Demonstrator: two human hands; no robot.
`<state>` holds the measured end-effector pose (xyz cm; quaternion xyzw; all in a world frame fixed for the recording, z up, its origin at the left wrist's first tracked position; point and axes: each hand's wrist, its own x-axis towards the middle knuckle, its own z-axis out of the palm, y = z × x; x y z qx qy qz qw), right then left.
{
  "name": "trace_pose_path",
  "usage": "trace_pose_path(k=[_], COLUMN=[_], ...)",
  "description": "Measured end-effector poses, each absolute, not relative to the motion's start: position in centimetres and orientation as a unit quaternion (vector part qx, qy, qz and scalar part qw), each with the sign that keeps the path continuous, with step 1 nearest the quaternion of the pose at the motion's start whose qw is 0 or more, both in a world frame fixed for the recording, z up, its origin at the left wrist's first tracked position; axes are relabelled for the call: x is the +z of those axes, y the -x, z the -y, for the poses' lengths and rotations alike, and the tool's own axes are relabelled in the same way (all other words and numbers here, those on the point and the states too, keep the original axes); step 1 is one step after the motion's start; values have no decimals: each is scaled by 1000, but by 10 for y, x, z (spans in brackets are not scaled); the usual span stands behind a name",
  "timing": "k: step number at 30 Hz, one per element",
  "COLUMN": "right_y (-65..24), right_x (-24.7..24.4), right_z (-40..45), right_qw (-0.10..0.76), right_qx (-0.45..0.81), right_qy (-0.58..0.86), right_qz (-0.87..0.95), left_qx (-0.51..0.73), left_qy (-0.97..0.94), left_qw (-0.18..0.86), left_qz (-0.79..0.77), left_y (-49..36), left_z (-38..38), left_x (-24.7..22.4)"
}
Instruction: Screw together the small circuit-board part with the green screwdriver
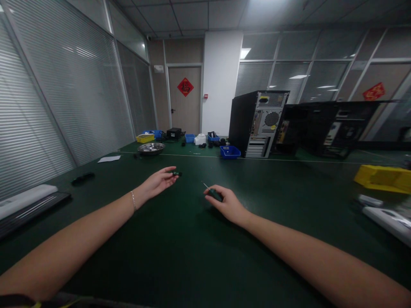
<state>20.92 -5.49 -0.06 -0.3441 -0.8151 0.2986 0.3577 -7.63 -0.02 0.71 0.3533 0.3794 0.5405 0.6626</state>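
Note:
My left hand [159, 182], with a bracelet at its wrist, holds a small dark object [176, 173] at its fingertips, just above the green table [180, 252]. What the object is, I cannot make out. To its right, my right hand [227, 202] is closed around the dark green handle of a screwdriver [215, 194]. The thin metal shaft points up and to the left, toward my left hand. The two hands are apart, and the screwdriver tip touches nothing that I can see.
Computer towers [245, 124] stand at the back right, beside a blue bin [230, 152]. A metal bowl [151, 148] sits at the back left. Keyboards [35, 209] lie at the left edge. A yellow bin [383, 179] is at the right.

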Motion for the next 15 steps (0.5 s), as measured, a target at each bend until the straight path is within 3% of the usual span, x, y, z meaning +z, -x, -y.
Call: trace_pose_path(k=[6,15], right_y=[-209,-209], right_x=[-1,0], right_z=[55,57], right_qw=[353,355], right_qx=[305,298], right_qy=[340,333], right_qz=[816,821], left_qx=[606,664], left_qy=[-220,-169], left_qw=[660,603], left_qz=[-386,-408], left_y=[100,138], left_z=[-18,-35], left_x=[7,12])
